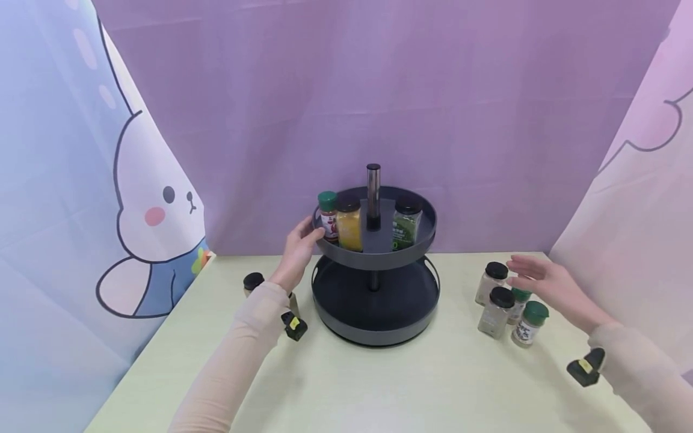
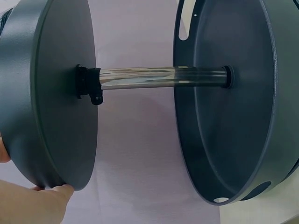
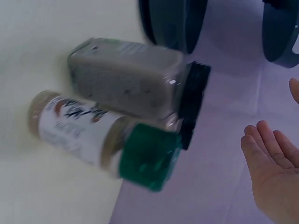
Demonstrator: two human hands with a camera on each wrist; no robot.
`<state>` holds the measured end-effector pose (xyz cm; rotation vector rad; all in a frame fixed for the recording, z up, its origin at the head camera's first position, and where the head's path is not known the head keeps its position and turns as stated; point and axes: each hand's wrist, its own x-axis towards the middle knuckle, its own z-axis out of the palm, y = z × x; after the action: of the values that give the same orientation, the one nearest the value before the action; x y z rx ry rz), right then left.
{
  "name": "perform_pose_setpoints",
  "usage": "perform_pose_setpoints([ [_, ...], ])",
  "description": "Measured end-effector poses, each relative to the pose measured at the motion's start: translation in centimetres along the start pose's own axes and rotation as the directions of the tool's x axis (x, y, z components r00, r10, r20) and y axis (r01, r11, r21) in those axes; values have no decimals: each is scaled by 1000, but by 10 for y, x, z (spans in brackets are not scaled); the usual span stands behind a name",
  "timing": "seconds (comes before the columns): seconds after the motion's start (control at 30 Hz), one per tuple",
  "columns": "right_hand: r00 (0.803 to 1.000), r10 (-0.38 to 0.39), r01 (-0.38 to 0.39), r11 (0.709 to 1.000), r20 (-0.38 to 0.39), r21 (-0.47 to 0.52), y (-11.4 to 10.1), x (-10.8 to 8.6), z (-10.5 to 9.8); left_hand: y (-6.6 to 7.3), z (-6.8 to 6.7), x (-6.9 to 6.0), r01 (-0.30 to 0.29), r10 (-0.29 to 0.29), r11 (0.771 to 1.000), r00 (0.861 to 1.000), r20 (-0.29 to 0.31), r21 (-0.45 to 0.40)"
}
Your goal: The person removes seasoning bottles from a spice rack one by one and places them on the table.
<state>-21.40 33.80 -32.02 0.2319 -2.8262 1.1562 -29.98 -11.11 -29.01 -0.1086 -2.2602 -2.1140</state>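
At the left side of the upper round tray (image 1: 373, 260), my left hand (image 1: 295, 255) grips the rim beside a green-capped bottle (image 1: 328, 216) and a yellow jar (image 1: 349, 224). The left wrist view has fingers of this hand (image 2: 35, 200) against the edge and underside of that tray (image 2: 65, 107). My right hand (image 1: 554, 288) hovers with relaxed fingers over several jars at the right, among them a black-capped jar (image 1: 496, 313) and a green-capped bottle (image 1: 529, 325). The right wrist view shows this hand (image 3: 275, 172) holding nothing, past the blurred grey jar (image 3: 126, 79) and bottle (image 3: 74, 128).
A lower round tray (image 1: 376, 337) stands beneath the upper one, joined by a central pole (image 1: 373, 192). A jar with green contents (image 1: 406, 225) sits at the upper tray's right. A black-capped jar (image 1: 253, 281) is partly hidden behind my left arm. Purple cloth (image 1: 460, 120) hangs behind.
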Motion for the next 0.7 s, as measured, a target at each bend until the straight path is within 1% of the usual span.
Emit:
perform_pose_setpoints([
  [0.1,1000,-18,18,1000,13,6,-15,6,2,-1,0,0,-4,4,1000,1000,-1,-3],
  [0.27,999,-19,18,1000,50,11,-38,15,7,-3,0,1,2,-2,1000,1000,-3,-7],
  [0.43,997,-39,34,997,72,63,-57,26,13,-1,-1,1,2,-2,1000,1000,-2,-4],
  [0.6,997,-48,40,991,63,125,-77,37,19,-1,-2,1,-5,5,1000,1000,-1,-8],
  [0.7,997,-61,53,988,53,145,-87,42,21,-2,-1,1,-5,5,1000,1000,-5,-6],
])
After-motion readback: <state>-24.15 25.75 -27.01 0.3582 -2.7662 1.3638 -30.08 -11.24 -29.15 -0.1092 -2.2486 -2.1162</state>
